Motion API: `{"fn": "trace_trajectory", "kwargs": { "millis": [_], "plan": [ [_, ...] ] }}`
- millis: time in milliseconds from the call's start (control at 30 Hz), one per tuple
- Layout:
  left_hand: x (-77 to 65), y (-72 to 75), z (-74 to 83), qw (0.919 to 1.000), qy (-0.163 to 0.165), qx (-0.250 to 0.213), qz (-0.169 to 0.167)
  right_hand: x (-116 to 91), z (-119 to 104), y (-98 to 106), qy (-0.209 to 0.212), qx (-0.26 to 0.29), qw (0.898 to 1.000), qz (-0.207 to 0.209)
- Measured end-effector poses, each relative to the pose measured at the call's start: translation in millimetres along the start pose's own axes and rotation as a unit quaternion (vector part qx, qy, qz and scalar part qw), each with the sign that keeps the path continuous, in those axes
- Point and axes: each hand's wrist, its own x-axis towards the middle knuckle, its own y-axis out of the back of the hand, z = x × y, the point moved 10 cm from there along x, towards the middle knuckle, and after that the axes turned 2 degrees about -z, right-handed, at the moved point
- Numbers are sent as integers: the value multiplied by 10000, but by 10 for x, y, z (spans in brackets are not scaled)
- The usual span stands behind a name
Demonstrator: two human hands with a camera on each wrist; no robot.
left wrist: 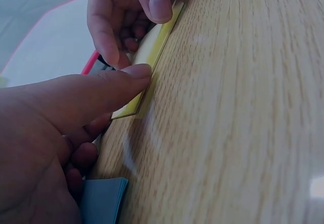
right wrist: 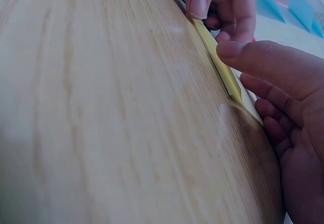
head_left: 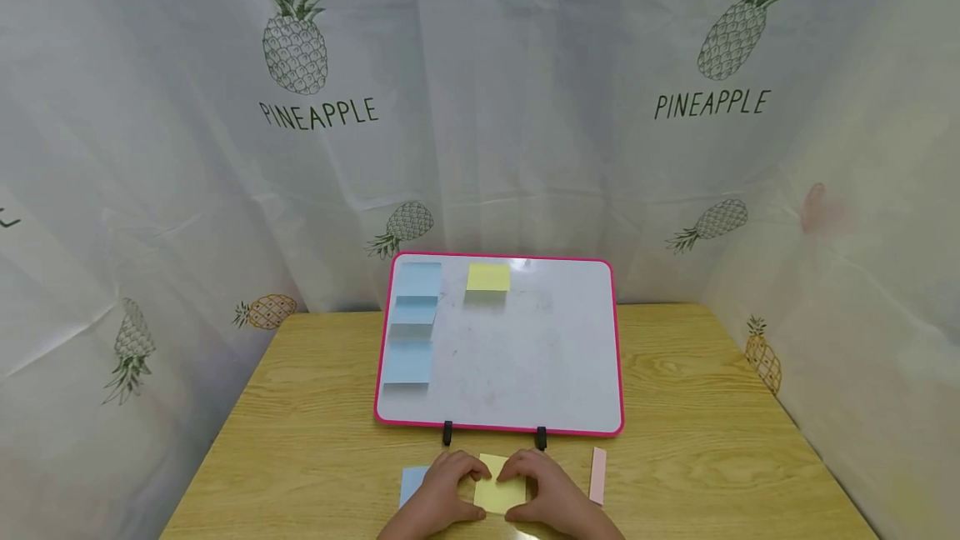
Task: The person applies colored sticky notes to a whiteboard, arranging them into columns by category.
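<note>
A yellow sticky note pad lies on the wooden table below the whiteboard. My left hand holds its left side, thumb at the near edge and index finger curled over the top. On the other side my right hand mirrors this, its thumb by the near right corner. In the left wrist view the left thumb overlaps the edge of the pad. The right wrist view shows the right thumb along that same edge. Beside my left hand lies a blue sticky note pad, partly hidden.
The pink-rimmed whiteboard leans on two black feet. Three blue notes run down its left side, and one yellow note sits near its top. A narrow pink pad lies right of my right hand. A pineapple-print curtain surrounds the table.
</note>
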Motion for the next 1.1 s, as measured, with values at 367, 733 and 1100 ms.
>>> {"fn": "trace_trajectory", "kwargs": {
  "millis": [367, 733, 1100],
  "plan": [
    [7, 21, 3, 9995, 26, -285, 134, 8, 2, 6, -43, 324, 9994, -92],
    [33, 21, -43, 9984, 183, -452, 302, 4, 68, 18, -333, 605, 9974, -205],
    [22, 63, 11, 9985, 31, -264, 473, -24, 207, 48, -866, 666, 9937, 236]
  ]
}}
